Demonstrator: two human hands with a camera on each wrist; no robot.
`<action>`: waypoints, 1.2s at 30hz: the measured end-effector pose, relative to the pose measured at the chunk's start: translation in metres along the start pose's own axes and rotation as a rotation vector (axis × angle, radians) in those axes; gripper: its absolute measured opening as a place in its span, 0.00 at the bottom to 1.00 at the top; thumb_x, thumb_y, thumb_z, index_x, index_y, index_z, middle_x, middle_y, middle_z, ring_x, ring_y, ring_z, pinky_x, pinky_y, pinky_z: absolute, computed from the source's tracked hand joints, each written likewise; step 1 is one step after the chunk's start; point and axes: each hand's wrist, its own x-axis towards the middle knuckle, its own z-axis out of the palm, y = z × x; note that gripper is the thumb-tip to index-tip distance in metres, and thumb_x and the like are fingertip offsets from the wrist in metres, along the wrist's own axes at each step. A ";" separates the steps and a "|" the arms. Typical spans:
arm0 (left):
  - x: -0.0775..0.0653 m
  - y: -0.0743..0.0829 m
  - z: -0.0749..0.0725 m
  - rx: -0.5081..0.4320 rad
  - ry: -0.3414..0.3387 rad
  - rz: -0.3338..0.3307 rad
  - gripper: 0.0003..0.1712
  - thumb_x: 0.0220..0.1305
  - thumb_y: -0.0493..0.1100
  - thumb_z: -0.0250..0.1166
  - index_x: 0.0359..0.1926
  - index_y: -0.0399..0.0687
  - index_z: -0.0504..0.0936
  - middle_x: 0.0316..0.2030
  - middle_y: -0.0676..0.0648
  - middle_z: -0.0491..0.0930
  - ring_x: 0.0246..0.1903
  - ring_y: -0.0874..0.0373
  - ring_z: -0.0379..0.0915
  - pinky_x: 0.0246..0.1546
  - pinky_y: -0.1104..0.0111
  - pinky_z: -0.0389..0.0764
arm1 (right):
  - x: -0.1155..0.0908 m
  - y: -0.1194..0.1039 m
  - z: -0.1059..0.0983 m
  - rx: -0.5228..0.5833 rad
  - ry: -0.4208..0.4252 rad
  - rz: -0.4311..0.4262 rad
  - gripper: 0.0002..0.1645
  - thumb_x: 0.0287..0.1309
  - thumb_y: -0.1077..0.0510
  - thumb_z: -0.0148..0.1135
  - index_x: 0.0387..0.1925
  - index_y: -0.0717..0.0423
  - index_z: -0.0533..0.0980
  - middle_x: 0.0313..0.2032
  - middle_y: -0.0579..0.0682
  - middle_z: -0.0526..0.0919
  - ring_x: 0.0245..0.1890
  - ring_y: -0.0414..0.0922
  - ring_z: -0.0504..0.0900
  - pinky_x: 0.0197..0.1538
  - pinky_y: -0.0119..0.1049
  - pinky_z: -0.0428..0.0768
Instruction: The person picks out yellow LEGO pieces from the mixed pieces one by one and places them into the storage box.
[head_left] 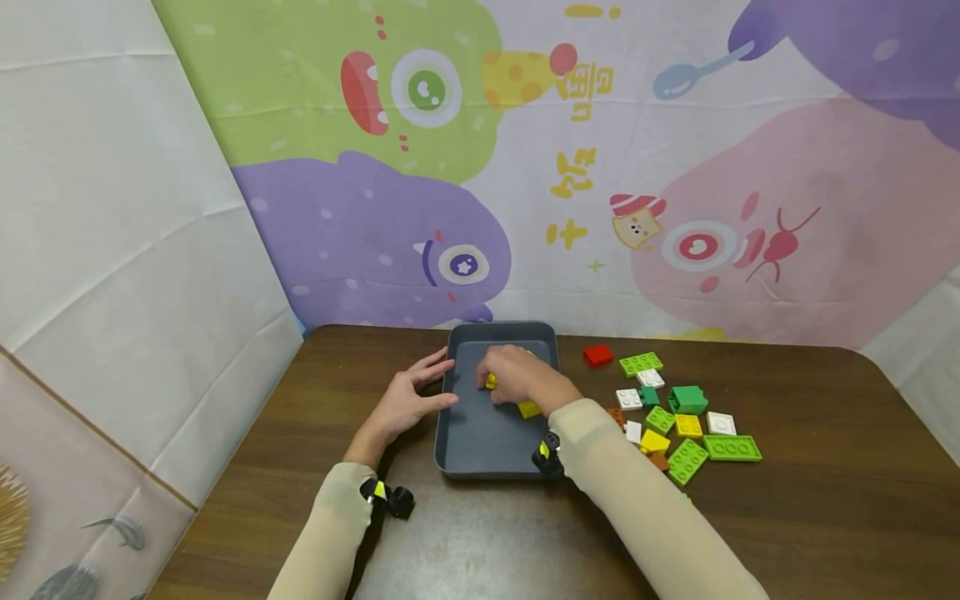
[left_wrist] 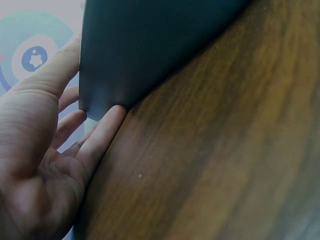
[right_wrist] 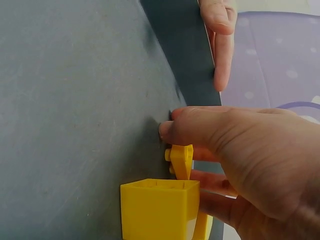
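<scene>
A dark grey tray (head_left: 480,454) lies on the table. My left hand (head_left: 405,404) rests against its left side, fingers fairly straight; in the left wrist view its fingertips (left_wrist: 117,111) touch the outer wall low down. Inside the tray, my right hand (head_left: 521,375) bends its fingers and thumb round a small yellow studded brick (right_wrist: 181,161), seen partly beneath the thumb in the right wrist view. Close beside it stands a larger yellow block (right_wrist: 155,210), also visible as a yellow piece (head_left: 529,409) below the hand in the head view. Part of the small brick is hidden by the fingers.
Right of the tray lie loose toy bricks: a red brick (head_left: 598,356), a dark green block (head_left: 687,400), a long lime brick (head_left: 732,448), a white brick (head_left: 722,423), a yellow brick (head_left: 688,426) and several others. A printed cloth (head_left: 570,275) hangs behind the table.
</scene>
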 end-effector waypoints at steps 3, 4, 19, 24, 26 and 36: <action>0.000 0.000 0.000 0.001 0.002 -0.001 0.39 0.58 0.47 0.74 0.69 0.44 0.73 0.77 0.46 0.59 0.69 0.42 0.65 0.68 0.41 0.66 | 0.000 0.000 0.000 -0.004 -0.004 -0.003 0.13 0.56 0.57 0.72 0.45 0.47 0.87 0.50 0.49 0.84 0.52 0.49 0.78 0.65 0.50 0.77; 0.000 -0.001 0.000 0.002 0.002 -0.002 0.39 0.58 0.47 0.74 0.69 0.44 0.73 0.77 0.46 0.59 0.69 0.41 0.65 0.68 0.41 0.66 | 0.000 0.000 0.000 -0.003 -0.004 -0.003 0.13 0.56 0.57 0.72 0.45 0.47 0.87 0.51 0.49 0.84 0.52 0.49 0.78 0.65 0.50 0.77; -0.007 0.029 -0.001 -0.009 -0.019 -0.018 0.38 0.60 0.40 0.73 0.69 0.36 0.71 0.77 0.38 0.57 0.69 0.36 0.63 0.68 0.38 0.64 | -0.001 -0.003 -0.005 -0.003 -0.004 0.007 0.13 0.57 0.58 0.72 0.45 0.47 0.87 0.51 0.48 0.85 0.52 0.49 0.78 0.65 0.51 0.76; -0.009 0.037 -0.002 -0.006 -0.025 -0.023 0.37 0.61 0.40 0.72 0.69 0.37 0.71 0.77 0.37 0.57 0.69 0.36 0.63 0.68 0.39 0.65 | -0.002 -0.003 -0.007 -0.012 0.005 -0.005 0.13 0.56 0.58 0.73 0.45 0.48 0.87 0.51 0.48 0.85 0.52 0.49 0.78 0.66 0.52 0.76; -0.009 0.036 -0.002 -0.007 -0.025 -0.021 0.37 0.61 0.40 0.72 0.69 0.37 0.71 0.77 0.37 0.57 0.69 0.36 0.63 0.68 0.39 0.65 | -0.002 -0.002 -0.008 -0.022 0.006 -0.011 0.13 0.56 0.58 0.73 0.45 0.48 0.87 0.52 0.49 0.85 0.52 0.49 0.78 0.66 0.51 0.76; -0.009 0.034 -0.002 -0.005 -0.018 -0.008 0.37 0.60 0.40 0.73 0.68 0.35 0.72 0.76 0.37 0.58 0.68 0.36 0.64 0.68 0.39 0.66 | -0.002 -0.003 -0.018 -0.031 0.016 -0.024 0.14 0.55 0.57 0.74 0.45 0.48 0.87 0.51 0.49 0.84 0.51 0.49 0.78 0.62 0.49 0.79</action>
